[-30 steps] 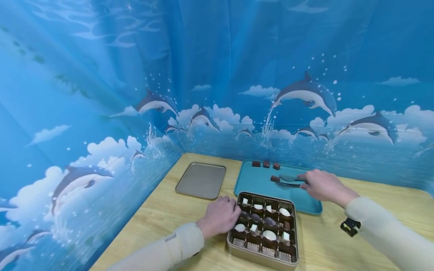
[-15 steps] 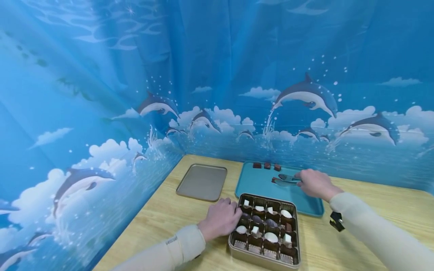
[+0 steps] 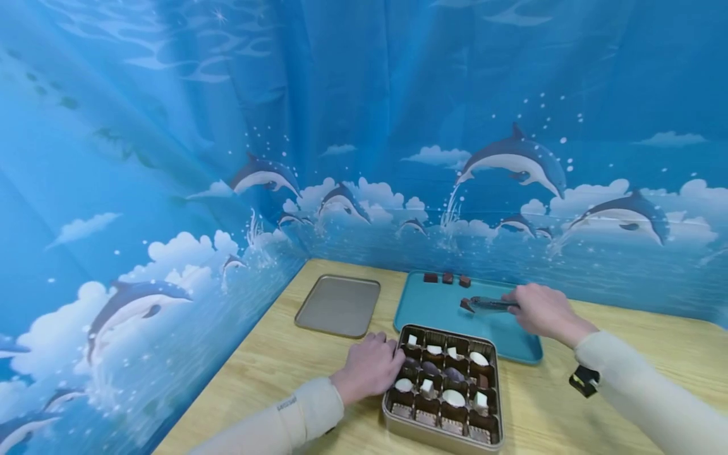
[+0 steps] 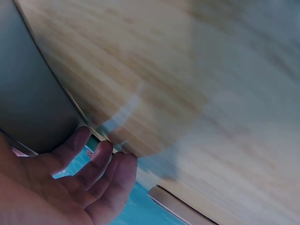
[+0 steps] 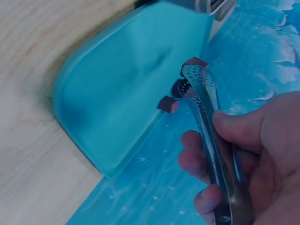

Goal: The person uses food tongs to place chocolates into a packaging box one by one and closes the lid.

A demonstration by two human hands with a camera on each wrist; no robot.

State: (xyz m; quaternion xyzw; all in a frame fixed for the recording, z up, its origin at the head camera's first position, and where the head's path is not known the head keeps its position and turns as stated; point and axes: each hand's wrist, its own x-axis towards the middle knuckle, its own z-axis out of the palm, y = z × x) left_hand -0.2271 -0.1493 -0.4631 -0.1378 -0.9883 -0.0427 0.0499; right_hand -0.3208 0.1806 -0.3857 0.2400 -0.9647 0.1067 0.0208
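My right hand (image 3: 546,313) holds metal tongs (image 3: 490,305) with perforated tips. The tips are closed on a brown chocolate cube (image 3: 466,306) above the turquoise tray (image 3: 421,313); in the right wrist view the chocolate shows at the tips, tilted. My left hand (image 3: 366,370) touches the left side of a divided metal tin (image 3: 429,437), fingers bent loosely against its wall. White and dark chocolates (image 3: 453,397) sit in the tin's upper rows; its front row shows only wrinkled clear liners.
Three brown cubes (image 3: 447,278) lie along the tray's far edge. A flat grey-brown metal tray (image 3: 340,306) lies to the left on the wooden table (image 3: 273,373). A blue dolphin-print curtain (image 3: 364,126) hangs behind and to the left.
The tongs' tips, spread apart around the cube earlier, have come together on it. The cube has shifted slightly right and tilted. My left hand and the tin have stayed put.
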